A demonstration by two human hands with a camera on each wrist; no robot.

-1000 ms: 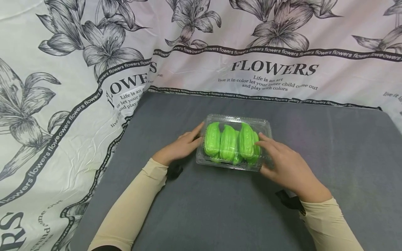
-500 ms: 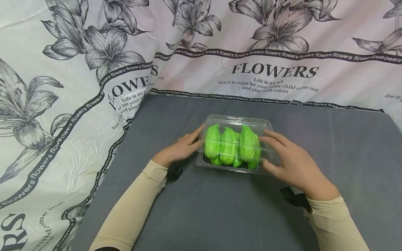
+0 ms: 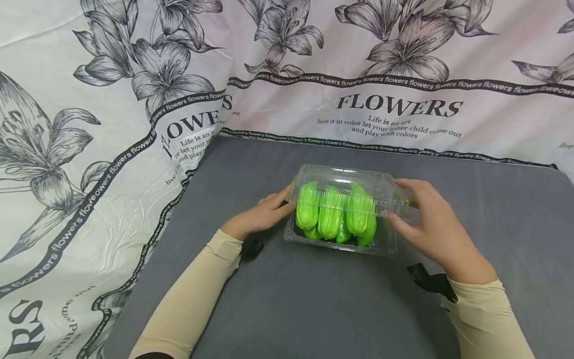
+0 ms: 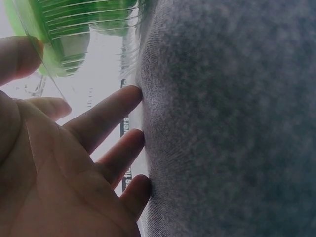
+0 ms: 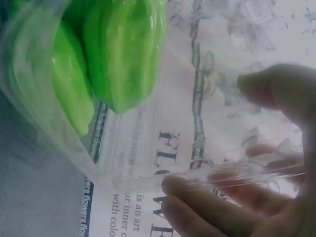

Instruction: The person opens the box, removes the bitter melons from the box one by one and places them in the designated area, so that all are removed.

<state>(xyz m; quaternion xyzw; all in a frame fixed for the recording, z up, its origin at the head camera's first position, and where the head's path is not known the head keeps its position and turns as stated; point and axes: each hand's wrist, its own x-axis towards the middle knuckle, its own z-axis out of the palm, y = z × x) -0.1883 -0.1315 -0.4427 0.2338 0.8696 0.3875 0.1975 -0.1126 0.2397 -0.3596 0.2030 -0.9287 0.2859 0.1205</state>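
Observation:
A clear plastic clamshell box (image 3: 341, 244) sits on the grey table, its hinged lid (image 3: 341, 174) raised and tilted along the front. Inside lie several bright green, ribbed, glossy vegetable-like pieces (image 3: 332, 214); their exact kind is unclear. My left hand (image 3: 260, 217) touches the box's left side. In the left wrist view, that hand's fingers (image 4: 111, 116) extend down to the cloth, with the lid's edge by the thumb. At the lid's right end, my right hand (image 3: 437, 229) holds it, thumb at the front and fingers behind. Through the right wrist view, those fingers (image 5: 207, 212) press the clear plastic.
Grey cloth (image 3: 314, 304) covers the table around the box. A white curtain (image 3: 403, 119) with flower drawings and lettering hangs along the back and left sides. Black straps (image 3: 430, 281) are on both wrists, below beige sleeves.
The lid has risen away from the tray's front edge. My right hand has moved rightward with the lid's right end, while my left hand has stayed at the box's left side.

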